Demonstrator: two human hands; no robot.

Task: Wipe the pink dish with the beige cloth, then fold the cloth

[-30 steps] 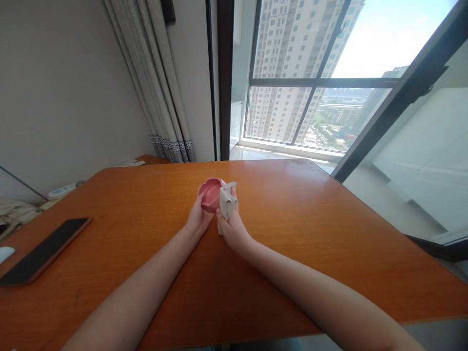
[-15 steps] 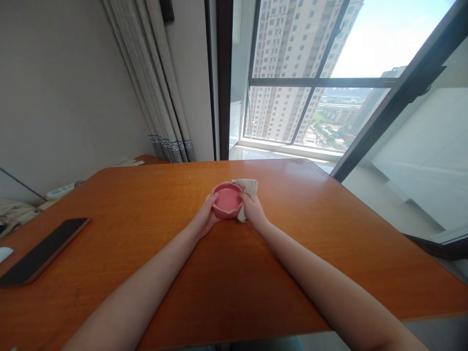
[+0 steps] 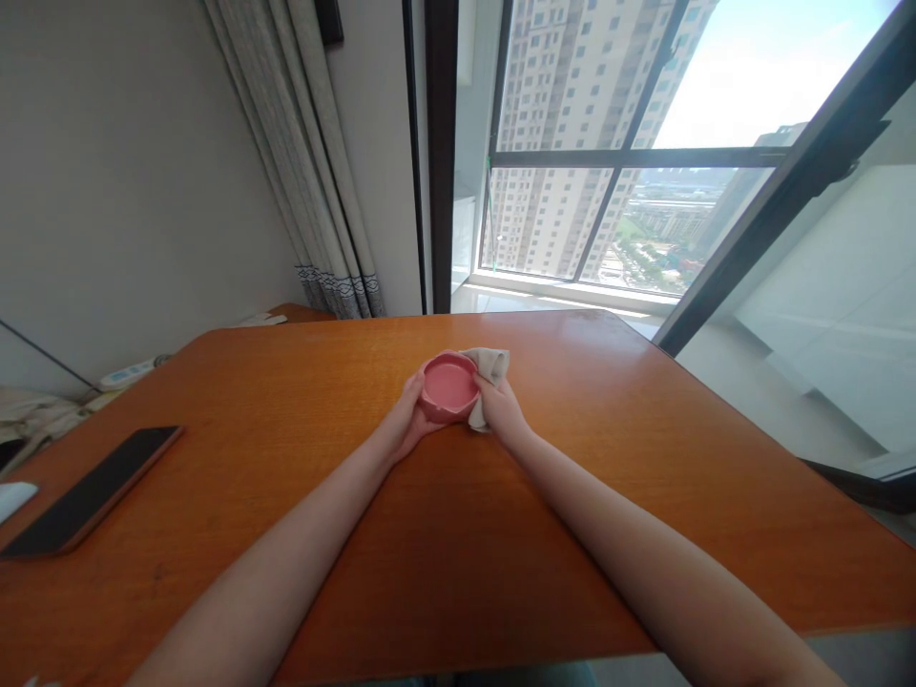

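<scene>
A round pink bowl (image 3: 450, 382) with a wavy rim is held between my hands above the middle of the table, its opening tipped toward me. My left hand (image 3: 409, 420) is closed on the bowl's left side, with the thumb near the rim. On the other side, my right hand (image 3: 501, 405) grips a pale grey cloth (image 3: 490, 364) against the bowl's right edge. Part of the cloth hangs below that hand. The fingers behind the bowl and within the cloth are hidden.
The brown wooden table (image 3: 301, 382) spreads around my arms. A long black flat object (image 3: 93, 491) lies at the left, near a white item (image 3: 14, 498) at the edge of view. Beyond the table are a curtain (image 3: 307, 172) and a large window (image 3: 558, 219).
The bowl has turned slightly and tilted more toward me in my hands. The cloth has shifted a little along its right edge. Both hands keep their grip.
</scene>
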